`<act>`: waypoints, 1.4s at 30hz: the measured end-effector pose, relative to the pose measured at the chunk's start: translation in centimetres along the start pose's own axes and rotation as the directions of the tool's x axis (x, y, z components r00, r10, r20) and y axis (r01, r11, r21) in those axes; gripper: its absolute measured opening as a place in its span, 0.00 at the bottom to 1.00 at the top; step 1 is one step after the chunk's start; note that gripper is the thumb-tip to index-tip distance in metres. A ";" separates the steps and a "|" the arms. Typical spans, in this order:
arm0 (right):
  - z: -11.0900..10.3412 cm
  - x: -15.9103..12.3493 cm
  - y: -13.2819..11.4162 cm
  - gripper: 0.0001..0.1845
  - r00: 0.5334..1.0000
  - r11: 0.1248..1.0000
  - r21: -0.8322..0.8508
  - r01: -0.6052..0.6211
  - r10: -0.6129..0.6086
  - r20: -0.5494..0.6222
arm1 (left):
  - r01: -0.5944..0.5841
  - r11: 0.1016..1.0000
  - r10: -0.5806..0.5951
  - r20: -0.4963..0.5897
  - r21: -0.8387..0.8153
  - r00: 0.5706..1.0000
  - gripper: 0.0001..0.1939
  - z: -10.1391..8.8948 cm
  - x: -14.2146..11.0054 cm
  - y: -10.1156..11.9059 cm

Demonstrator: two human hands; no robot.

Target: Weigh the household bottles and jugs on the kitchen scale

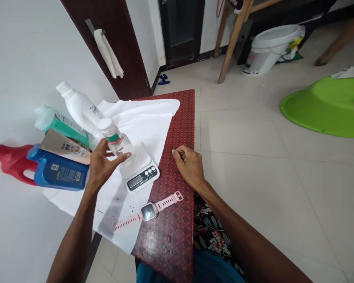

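Note:
A clear bottle [121,143] with a white cap and a green-and-red label stands, tilted in this view, on a white digital kitchen scale [143,177]. My left hand [104,163] is around the bottle, thumb across its near side and fingers at its left, partly hidden. My right hand [190,164] rests in a loose fist at the right edge of the red patterned table [177,135], with nothing visible in it. Nearer to me lies a pink-strapped smartwatch [149,212], partly on a white sheet [147,114]. The scale's display shows no readable digits.
Left of my hand stand a white jug [82,106], a green-liquid bottle [67,127], a beige bottle [65,145], a blue bottle [61,171] and a red jug [13,161], close to the wall. A white bucket [262,59] and green tub [321,106] are on the floor.

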State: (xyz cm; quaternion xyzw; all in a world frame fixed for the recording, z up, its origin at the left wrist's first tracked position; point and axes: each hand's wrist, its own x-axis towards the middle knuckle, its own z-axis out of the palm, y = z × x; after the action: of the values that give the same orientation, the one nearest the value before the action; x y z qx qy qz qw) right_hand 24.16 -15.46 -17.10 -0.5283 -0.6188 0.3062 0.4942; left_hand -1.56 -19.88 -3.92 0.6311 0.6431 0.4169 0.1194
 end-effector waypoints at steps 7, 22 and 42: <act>0.1 -0.1 -0.3 0.17 1.000 1.000 -0.016 -0.027 0.026 -0.013 | 0.010 0.996 -0.006 0.053 -0.090 0.999 0.35 0.5 -0.8 -1.6; -0.5 0.6 -1.3 0.18 0.983 0.984 -0.113 -0.139 0.151 0.102 | 0.314 0.807 -0.461 -0.202 -0.500 0.864 0.33 2.3 -1.0 -13.2; 9.1 9.6 0.6 0.17 0.999 0.995 -0.095 -0.032 0.028 -0.039 | 0.062 0.959 -0.174 -0.398 -0.278 0.901 0.32 1.8 -1.5 -11.5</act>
State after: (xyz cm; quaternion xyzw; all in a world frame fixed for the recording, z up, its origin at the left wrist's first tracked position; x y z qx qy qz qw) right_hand 16.32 -4.82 -17.78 -0.5663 -0.6153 0.2736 0.4753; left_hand -8.25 -18.89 -13.56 0.4657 0.6311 0.6144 0.0853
